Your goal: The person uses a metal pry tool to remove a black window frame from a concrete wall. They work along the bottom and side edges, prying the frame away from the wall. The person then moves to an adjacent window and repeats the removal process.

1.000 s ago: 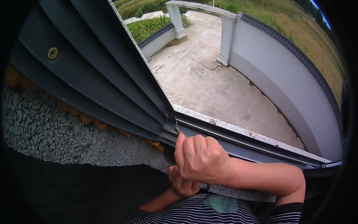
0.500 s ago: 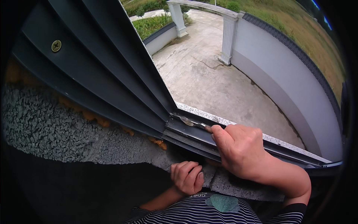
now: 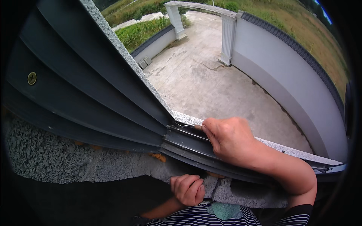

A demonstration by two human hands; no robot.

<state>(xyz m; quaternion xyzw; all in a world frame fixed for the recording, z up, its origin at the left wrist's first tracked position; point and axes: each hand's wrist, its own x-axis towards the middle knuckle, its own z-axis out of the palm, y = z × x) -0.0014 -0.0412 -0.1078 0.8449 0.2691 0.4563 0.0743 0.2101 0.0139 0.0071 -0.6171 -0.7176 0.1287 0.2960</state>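
Note:
My right hand [image 3: 232,141] is closed on a small wooden-handled metal tool [image 3: 198,126], whose thin bent end lies at the inner corner of a dark metal window frame [image 3: 86,94], along the sill track [image 3: 181,145] and beside the speckled granite ledge [image 3: 181,116]. Below it, my left hand [image 3: 187,190] is closed, fingers curled at the edge of the rough concrete [image 3: 56,158] under the frame. What, if anything, is inside its grip is hidden. Orange foam [image 3: 158,156] shows beneath the frame, and a brass-coloured screw head [image 3: 32,78] is on its left side.
Beyond the opening, lower down, lies a concrete yard [image 3: 188,86] with a curved white wall [image 3: 283,79], a pillared gateway [image 3: 227,41], grey blocks [image 3: 145,62] at the left wall, and grass beyond. My striped shirt is at the bottom.
My right hand has moved up and rightward from over my left hand, uncovering it. The tool has gone from pointing steeply into the corner to lying nearly flat along the track.

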